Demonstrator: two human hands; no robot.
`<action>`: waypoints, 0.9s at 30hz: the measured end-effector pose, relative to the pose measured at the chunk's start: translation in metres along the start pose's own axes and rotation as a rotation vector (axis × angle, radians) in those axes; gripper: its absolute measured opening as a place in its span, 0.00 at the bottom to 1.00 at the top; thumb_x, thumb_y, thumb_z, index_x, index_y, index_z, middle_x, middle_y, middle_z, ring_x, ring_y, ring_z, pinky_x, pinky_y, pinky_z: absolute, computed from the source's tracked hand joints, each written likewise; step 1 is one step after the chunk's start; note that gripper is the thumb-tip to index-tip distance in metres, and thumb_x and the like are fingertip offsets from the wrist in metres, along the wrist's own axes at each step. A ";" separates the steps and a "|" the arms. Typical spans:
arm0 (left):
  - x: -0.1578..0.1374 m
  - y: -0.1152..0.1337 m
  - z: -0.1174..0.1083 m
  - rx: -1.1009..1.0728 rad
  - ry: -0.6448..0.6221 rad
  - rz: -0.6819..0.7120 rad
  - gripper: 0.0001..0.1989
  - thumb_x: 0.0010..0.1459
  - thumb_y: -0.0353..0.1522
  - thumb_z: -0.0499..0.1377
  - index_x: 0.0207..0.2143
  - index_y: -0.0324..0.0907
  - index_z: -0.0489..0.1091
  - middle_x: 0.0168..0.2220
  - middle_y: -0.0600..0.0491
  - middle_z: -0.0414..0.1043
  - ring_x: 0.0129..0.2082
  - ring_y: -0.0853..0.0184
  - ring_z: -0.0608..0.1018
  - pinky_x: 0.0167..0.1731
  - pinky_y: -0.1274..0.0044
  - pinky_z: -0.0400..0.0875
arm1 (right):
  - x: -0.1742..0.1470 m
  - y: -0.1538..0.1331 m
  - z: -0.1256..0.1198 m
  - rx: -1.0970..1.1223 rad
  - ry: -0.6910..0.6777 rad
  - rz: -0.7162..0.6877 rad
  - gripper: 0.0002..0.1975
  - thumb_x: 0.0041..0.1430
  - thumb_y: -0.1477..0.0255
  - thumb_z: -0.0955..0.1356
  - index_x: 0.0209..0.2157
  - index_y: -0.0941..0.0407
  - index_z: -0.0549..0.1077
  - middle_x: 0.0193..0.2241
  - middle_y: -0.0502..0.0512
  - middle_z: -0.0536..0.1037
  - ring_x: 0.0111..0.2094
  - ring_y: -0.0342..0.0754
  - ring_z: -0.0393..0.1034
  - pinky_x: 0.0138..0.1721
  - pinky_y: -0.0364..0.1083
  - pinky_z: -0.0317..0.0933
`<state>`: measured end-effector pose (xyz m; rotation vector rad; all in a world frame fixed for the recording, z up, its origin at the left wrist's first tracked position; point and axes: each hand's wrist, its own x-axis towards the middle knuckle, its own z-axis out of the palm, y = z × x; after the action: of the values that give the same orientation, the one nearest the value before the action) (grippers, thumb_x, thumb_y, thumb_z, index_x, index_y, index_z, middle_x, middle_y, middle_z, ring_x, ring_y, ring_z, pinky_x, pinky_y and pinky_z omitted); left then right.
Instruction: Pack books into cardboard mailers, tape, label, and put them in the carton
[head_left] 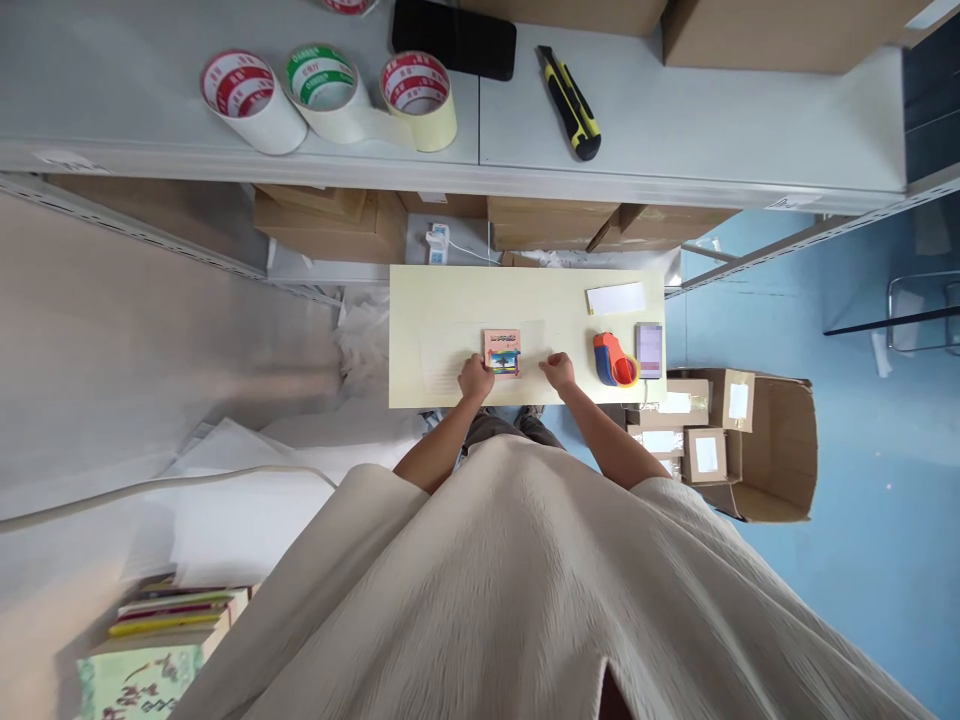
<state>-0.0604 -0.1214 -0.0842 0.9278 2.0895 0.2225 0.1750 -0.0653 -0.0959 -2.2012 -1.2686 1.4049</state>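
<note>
A small pink book (511, 338) with a tree picture on its cover lies on a thin see-through plastic sheet (448, 350) on the pale yellow table. At the book's lower left edge, my left hand (475, 380) is closed, gripping that edge. My right hand (558, 371) is a short way to the right of the book, fingers pinched on the right edge of the sheet. Further right is a red and blue tape dispenser (609, 360), with a phone-like device (649, 350) beside it. A white label pad (615, 299) lies behind them.
Above the table (409, 290), a grey shelf (675, 120) carries tape rolls (255, 105), a black phone (454, 40) and a yellow-black utility knife (570, 105). To the right, a large carton (780, 440) holds several small boxes. Stacked books (142, 670) are at lower left.
</note>
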 end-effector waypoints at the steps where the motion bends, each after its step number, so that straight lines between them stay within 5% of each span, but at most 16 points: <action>1: 0.000 -0.002 0.000 -0.012 0.016 0.015 0.12 0.69 0.27 0.62 0.52 0.47 0.73 0.62 0.38 0.78 0.61 0.47 0.82 0.59 0.62 0.72 | -0.002 -0.003 0.001 0.010 0.006 -0.023 0.15 0.49 0.65 0.72 0.41 0.50 0.71 0.39 0.54 0.82 0.42 0.55 0.76 0.47 0.52 0.73; 9: 0.003 -0.014 -0.002 -0.157 -0.029 0.108 0.15 0.67 0.22 0.60 0.52 0.46 0.73 0.55 0.42 0.80 0.55 0.54 0.83 0.56 0.68 0.76 | -0.021 -0.038 0.036 -0.016 -0.161 -0.177 0.25 0.55 0.68 0.69 0.56 0.51 0.73 0.38 0.51 0.83 0.40 0.54 0.79 0.45 0.50 0.72; 15: 0.005 -0.025 -0.011 -0.267 -0.123 0.117 0.17 0.68 0.19 0.58 0.51 0.45 0.75 0.49 0.46 0.85 0.50 0.57 0.86 0.54 0.69 0.78 | -0.023 -0.051 0.070 -0.186 -0.233 -0.235 0.20 0.57 0.72 0.71 0.52 0.51 0.77 0.39 0.54 0.86 0.44 0.55 0.81 0.50 0.51 0.74; 22: 0.005 -0.018 -0.015 -0.269 -0.076 0.350 0.22 0.68 0.19 0.57 0.59 0.43 0.78 0.64 0.40 0.82 0.65 0.54 0.82 0.66 0.64 0.77 | -0.021 -0.043 0.083 -0.152 -0.234 -0.227 0.17 0.60 0.68 0.70 0.50 0.49 0.81 0.40 0.52 0.87 0.46 0.55 0.81 0.55 0.53 0.75; 27: 0.005 -0.001 -0.014 -0.167 -0.227 0.463 0.29 0.64 0.21 0.61 0.65 0.45 0.77 0.68 0.40 0.81 0.67 0.49 0.81 0.68 0.61 0.75 | -0.022 -0.038 0.073 0.015 -0.309 -0.162 0.19 0.57 0.66 0.67 0.49 0.51 0.82 0.41 0.52 0.87 0.48 0.53 0.83 0.55 0.52 0.76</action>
<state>-0.0731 -0.1163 -0.0792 1.2608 1.6018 0.4986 0.0909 -0.0769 -0.0964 -1.8729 -1.4910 1.7274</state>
